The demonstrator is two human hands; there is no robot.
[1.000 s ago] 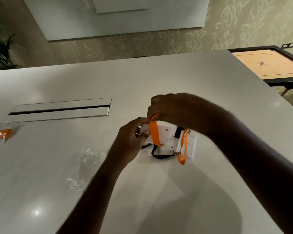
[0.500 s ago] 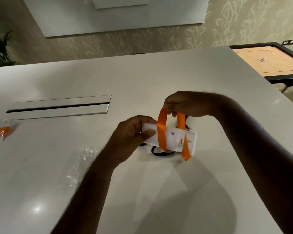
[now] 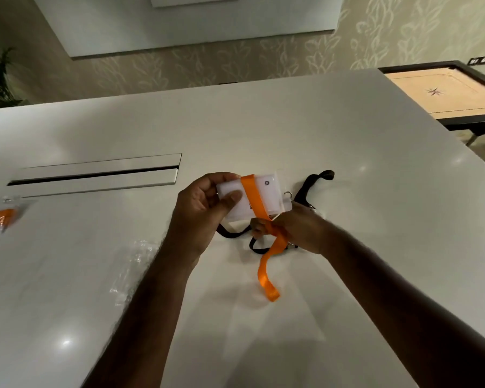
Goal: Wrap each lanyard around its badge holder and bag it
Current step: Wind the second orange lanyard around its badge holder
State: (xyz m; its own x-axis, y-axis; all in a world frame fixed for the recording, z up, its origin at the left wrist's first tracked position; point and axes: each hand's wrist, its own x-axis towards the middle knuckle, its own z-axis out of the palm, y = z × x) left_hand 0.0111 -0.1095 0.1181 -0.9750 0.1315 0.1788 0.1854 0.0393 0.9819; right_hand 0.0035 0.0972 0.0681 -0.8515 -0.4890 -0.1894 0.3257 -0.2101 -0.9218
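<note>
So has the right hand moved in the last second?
Yes. The right hand dropped from above the badge holder to its near edge, pulling the orange lanyard away from the table slot.

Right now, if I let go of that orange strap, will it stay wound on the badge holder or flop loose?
Probably flops loose. The orange strap hangs limp below the right hand, so it looks soft, not stiff. Only one band shows across the badge holder that the left hand grips, and the holder looks smooth, so the band may slide.

Two hands [image 3: 205, 200] [image 3: 297, 231], one orange lanyard [image 3: 266, 264], one black lanyard [image 3: 308, 189], one holder [image 3: 266, 197], one bagged badge [image 3: 0, 217], one empty bag [image 3: 135, 264]
</note>
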